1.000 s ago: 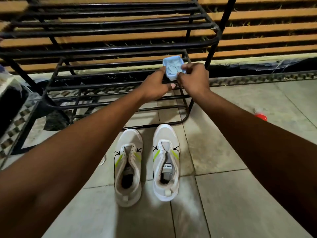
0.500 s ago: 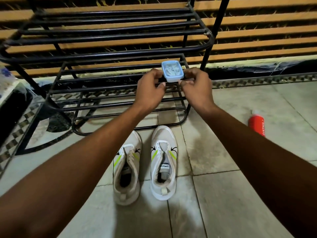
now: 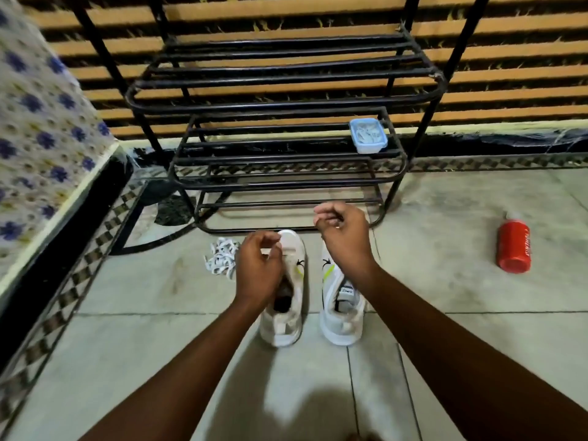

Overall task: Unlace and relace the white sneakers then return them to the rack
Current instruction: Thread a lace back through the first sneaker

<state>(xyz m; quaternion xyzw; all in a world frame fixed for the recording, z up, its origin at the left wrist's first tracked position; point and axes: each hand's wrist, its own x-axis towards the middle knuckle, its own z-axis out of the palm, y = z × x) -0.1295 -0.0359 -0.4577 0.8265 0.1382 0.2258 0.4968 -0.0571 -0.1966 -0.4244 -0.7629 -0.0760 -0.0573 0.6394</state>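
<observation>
Both hands have let go of the small blue-rimmed container [image 3: 368, 135], which now sits alone on the right end of the rack's [image 3: 280, 103] middle shelf, pale contents showing through its clear top. Half a second ago the fingers pinched it from either side up at that shelf; now the arms are pulled back and low over the sneakers. View has tipped too: more floor, and a patterned cloth [image 3: 41, 128] with blue flower prints now fills the left edge.

Left hand [image 3: 259, 265] hovers over the left sneaker [image 3: 286, 300], fingers loosely curled, nothing gripped that I can see. Right hand [image 3: 345, 238] is above the toe of the right sneaker [image 3: 340, 313], fingers curled in with thumb near the fingertips; cannot tell if it pinches anything.

Sneakers stand side by side on the floor just in front of the rack, toes toward it, heels toward the person. White mesh-look uppers, yellow-green stripes and black marks by the eyelets, tongues open, no laces threaded. Pile of flat white laces [image 3: 221, 256] lies bunched on the floor just left of the left sneaker.

Rack is black round metal tubing, tiered shelves of parallel bars with curved corners. Floor is large pale grey tiles [image 3: 445, 249], dull and smudged, with a checkered border strip. Red cylindrical bottle [image 3: 514, 246] with white print lies on its side, well apart at right. Wall behind shows horizontal orange slats.
</observation>
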